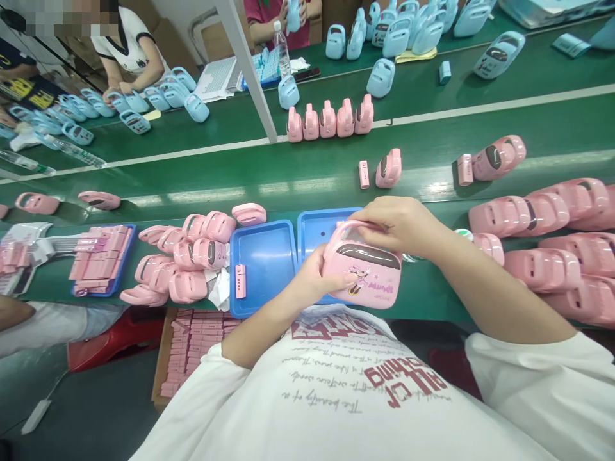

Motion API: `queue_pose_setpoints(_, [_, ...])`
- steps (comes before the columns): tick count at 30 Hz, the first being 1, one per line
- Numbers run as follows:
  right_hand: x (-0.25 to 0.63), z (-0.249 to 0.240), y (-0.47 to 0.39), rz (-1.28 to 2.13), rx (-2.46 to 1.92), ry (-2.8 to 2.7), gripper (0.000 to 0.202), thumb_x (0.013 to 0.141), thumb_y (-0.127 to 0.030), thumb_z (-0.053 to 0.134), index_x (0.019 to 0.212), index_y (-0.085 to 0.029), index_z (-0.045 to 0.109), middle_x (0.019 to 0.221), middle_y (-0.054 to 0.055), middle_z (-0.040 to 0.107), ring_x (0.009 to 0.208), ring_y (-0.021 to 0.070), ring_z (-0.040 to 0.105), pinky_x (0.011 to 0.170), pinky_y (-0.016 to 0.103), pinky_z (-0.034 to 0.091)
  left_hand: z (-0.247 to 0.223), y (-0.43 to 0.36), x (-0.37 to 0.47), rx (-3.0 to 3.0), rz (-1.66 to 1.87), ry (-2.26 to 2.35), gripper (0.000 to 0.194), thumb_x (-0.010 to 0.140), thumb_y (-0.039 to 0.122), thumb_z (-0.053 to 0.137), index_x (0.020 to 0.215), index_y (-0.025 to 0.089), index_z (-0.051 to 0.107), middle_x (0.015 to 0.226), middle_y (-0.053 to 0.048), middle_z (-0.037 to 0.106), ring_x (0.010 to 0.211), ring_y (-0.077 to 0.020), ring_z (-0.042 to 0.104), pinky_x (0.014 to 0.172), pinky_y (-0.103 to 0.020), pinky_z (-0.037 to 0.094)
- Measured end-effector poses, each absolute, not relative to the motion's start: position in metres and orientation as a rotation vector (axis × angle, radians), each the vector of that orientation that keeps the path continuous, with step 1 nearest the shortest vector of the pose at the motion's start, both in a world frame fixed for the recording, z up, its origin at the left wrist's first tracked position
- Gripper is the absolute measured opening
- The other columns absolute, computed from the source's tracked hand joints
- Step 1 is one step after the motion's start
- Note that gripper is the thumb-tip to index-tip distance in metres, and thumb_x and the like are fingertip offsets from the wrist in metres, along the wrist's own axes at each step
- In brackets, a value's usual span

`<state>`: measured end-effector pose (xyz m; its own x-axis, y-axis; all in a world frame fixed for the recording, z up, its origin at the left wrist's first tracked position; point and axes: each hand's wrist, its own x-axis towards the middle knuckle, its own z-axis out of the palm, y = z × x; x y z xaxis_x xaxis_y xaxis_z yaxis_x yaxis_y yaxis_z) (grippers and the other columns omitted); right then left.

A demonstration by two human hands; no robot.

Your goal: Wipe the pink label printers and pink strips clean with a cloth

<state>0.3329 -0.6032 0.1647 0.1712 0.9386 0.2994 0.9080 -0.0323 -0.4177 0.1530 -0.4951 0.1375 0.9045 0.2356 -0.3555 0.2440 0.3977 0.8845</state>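
A pink handled device (369, 275) with a dark glossy panel and a printed cartoon figure is held up in front of my shirt. My left hand (319, 275) grips its left side, thumb across the printed face. My right hand (401, 221) has its fingers closed at the top, by the carrying handle; the fingertips are partly hidden. Behind the device lies a blue tray (312, 221), mostly covered by my hands. Beside it, another blue tray (262, 246) holds one small pink block (241, 282).
Pink devices (192, 253) are heaped left of the trays, and more (542, 262) stand in rows at the right. A tray of pink blocks (103, 256) sits farther left. The green conveyor (216, 182) carries spaced pink devices. Across it, people work among blue devices (408, 32).
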Motion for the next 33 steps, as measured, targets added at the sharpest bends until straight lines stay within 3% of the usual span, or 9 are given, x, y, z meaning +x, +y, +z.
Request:
queue_pose_setpoints(7, [0.334, 0.163, -0.603, 0.086, -1.932, -1.765, 0.026, 0.086, -0.028, 0.045, 0.078, -0.021, 0.069, 0.065, 0.002, 0.060, 0.064, 0.0134, 0.050, 0.059, 0.026, 0.035, 0.135, -0.495, 0.153, 1.172, -0.003, 0.471, 0.065, 0.055, 0.037, 0.082, 0.110, 0.016, 0.054, 0.107, -0.008, 0.063, 0.095, -0.0206, 0.059, 0.082, -0.032, 0.046])
queue_pose_setpoints(16, [0.343, 0.172, -0.607, 0.410, -1.833, -1.854, 0.029, 0.086, -0.032, 0.048, 0.105, -0.025, 0.069, 0.069, 0.000, 0.065, 0.062, 0.0134, 0.053, 0.057, 0.024, 0.035, 0.133, -0.493, 0.153, 1.178, -0.020, 0.417, 0.061, 0.056, 0.037, 0.082, 0.108, 0.017, 0.058, 0.106, -0.007, 0.066, 0.093, -0.0207, 0.060, 0.082, -0.032, 0.047])
queue_pose_setpoints(22, [0.335, 0.166, -0.604, 0.248, -1.930, -1.766, 0.031, 0.090, -0.032, 0.043, 0.097, -0.024, 0.072, 0.077, 0.003, 0.068, 0.069, 0.0149, 0.055, 0.061, 0.026, 0.037, 0.135, -0.493, 0.153, 1.202, -0.005, 0.441, 0.065, 0.056, 0.037, 0.082, 0.111, 0.015, 0.053, 0.110, -0.009, 0.064, 0.096, -0.0205, 0.059, 0.083, -0.031, 0.046])
queue_pose_setpoints(33, [0.335, 0.160, -0.601, 0.018, -2.027, -1.839, 0.028, 0.086, -0.029, 0.045, 0.079, -0.018, 0.070, 0.064, 0.004, 0.059, 0.062, 0.0141, 0.048, 0.055, 0.025, 0.031, 0.134, -0.496, 0.156, 1.172, 0.006, 0.469, 0.064, 0.053, 0.040, 0.083, 0.107, 0.016, 0.057, 0.107, -0.008, 0.065, 0.097, -0.0222, 0.059, 0.083, -0.032, 0.047])
